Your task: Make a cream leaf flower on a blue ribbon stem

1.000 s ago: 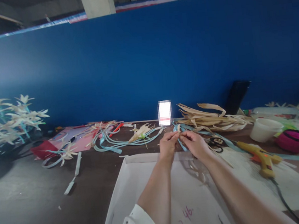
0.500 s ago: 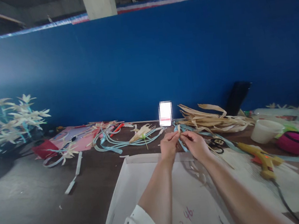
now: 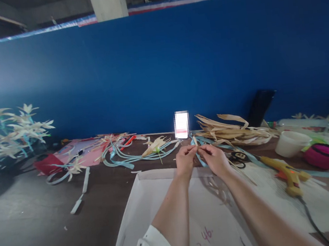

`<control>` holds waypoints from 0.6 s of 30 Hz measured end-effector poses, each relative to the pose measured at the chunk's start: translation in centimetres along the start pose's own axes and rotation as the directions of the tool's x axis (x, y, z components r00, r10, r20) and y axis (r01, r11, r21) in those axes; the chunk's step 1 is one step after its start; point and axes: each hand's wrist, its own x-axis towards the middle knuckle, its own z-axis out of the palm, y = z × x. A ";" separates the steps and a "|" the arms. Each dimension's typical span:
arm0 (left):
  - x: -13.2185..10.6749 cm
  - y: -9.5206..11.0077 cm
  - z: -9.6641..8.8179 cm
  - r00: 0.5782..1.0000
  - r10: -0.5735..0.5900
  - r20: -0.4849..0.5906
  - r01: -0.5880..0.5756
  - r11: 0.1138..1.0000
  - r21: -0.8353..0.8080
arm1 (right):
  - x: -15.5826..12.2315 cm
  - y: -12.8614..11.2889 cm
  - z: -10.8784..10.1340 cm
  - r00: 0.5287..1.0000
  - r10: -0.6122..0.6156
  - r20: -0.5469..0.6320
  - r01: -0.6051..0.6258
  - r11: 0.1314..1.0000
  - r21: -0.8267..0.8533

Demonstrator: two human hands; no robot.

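My left hand (image 3: 186, 160) and my right hand (image 3: 214, 158) meet above the far edge of a white box lid (image 3: 161, 201). Both are closed in a pinch, fingertips together, on a small pale strip (image 3: 195, 141) that looks like dried husk. Most of the strip is hidden by the fingers. A light blue ribbon (image 3: 201, 160) shows just behind and between the hands. Beyond them, to the right, lies a bundle of dried husks (image 3: 227, 132). Left of my hands, a pale husk flower (image 3: 156, 145) rests on coiled light blue cords (image 3: 127, 158).
A yellow glue gun (image 3: 290, 172) lies on white paper at right, near black scissors (image 3: 238, 158). A white cup (image 3: 291, 143) and a pink pouch (image 3: 325, 156) stand behind. A lit phone (image 3: 181, 124) leans on the blue wall. Pale flowers (image 3: 18, 128) stand at far left.
Almost nothing differs. Both hands keep their pinch in the same place, with slight finger movement, and the pale strip's tip shows a little more. The view has shifted very slightly.
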 end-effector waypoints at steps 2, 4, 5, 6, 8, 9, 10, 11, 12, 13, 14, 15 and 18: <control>0.0 0.1 0.0 1.000 0.002 -0.011 -0.002 1.000 0.002 | 0.0 -0.1 0.0 0.999 0.032 0.026 -0.033 0.999 0.029; -0.1 0.1 0.1 1.000 0.016 -0.022 -0.016 1.000 0.003 | -0.1 0.0 0.1 0.997 0.059 0.048 -0.063 0.995 0.078; -0.1 0.1 0.1 0.999 0.023 -0.029 -0.023 1.000 -0.001 | 0.0 0.1 0.1 0.996 0.070 0.052 -0.075 0.991 0.109; -0.1 0.1 0.2 0.999 0.026 -0.035 -0.027 1.000 -0.006 | 0.0 0.2 0.1 0.995 0.080 0.051 -0.087 0.986 0.143; 0.0 0.0 0.2 0.999 0.015 -0.049 -0.015 1.000 -0.008 | 0.1 0.4 0.0 0.993 0.112 0.032 -0.116 0.968 0.221; 0.0 0.0 0.2 0.998 0.004 -0.057 -0.005 1.000 -0.003 | 0.2 0.5 -0.2 0.990 0.138 0.012 -0.137 0.957 0.258; 0.0 0.0 0.3 0.998 -0.007 -0.063 0.007 1.000 0.005 | 0.4 0.5 -0.4 0.986 0.166 -0.016 -0.155 0.945 0.289; 0.1 0.0 0.3 0.998 -0.017 -0.067 0.018 1.000 0.014 | 0.5 0.5 -0.6 0.979 0.195 -0.058 -0.167 0.934 0.317; 0.1 0.0 0.3 0.997 -0.024 -0.068 0.025 0.999 0.022 | 0.7 0.5 -0.8 0.970 0.219 -0.108 -0.171 0.924 0.343; 0.1 0.0 0.3 0.997 -0.028 -0.065 0.030 0.999 0.028 | 0.9 0.4 -1.0 0.959 0.235 -0.160 -0.163 0.915 0.368; 0.1 0.0 0.3 0.998 -0.030 -0.058 0.032 0.999 0.031 | 1.1 0.2 -1.2 0.949 0.242 -0.204 -0.146 0.907 0.394; 0.1 -0.1 0.3 0.998 -0.030 -0.048 0.032 0.999 0.033 | 1.2 0.1 -1.3 0.942 0.241 -0.233 -0.126 0.899 0.420; 0.0 0.0 0.3 0.999 -0.029 -0.019 0.030 0.999 0.022 | 1.5 -0.6 -1.7 0.946 0.206 -0.251 -0.086 0.905 0.418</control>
